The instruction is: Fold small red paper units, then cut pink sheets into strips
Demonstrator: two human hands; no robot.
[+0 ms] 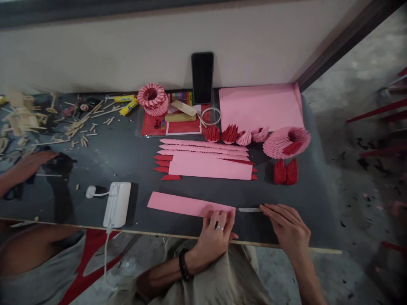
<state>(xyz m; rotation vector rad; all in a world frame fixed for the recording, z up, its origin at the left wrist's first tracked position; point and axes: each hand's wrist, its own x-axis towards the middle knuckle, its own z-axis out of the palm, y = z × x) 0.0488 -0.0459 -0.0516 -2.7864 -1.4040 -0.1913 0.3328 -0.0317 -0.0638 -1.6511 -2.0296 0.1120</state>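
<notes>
My left hand (214, 233), with a ring and a dark bead bracelet, presses curled fingers on the right end of a pink paper strip (178, 203). To its right, my right hand (289, 226) pinches the end of a thin, flat, pale grey blade-like strip (249, 210), which lies along the table just apart from the paper. Beyond both hands, a pink paper sheet (210, 166) rests on several red zigzag-edged strips (171, 177). Behind it lie pink zigzag-edged strips (203, 146).
Folded-paper pieces (286, 142) and a pink sheet stack (260, 106) stand at right. A phone (202, 78) leans on the wall. At left are a white power bank (117, 204), wooden sticks (84, 120), glue sticks (129, 107) and another person's hand (34, 163).
</notes>
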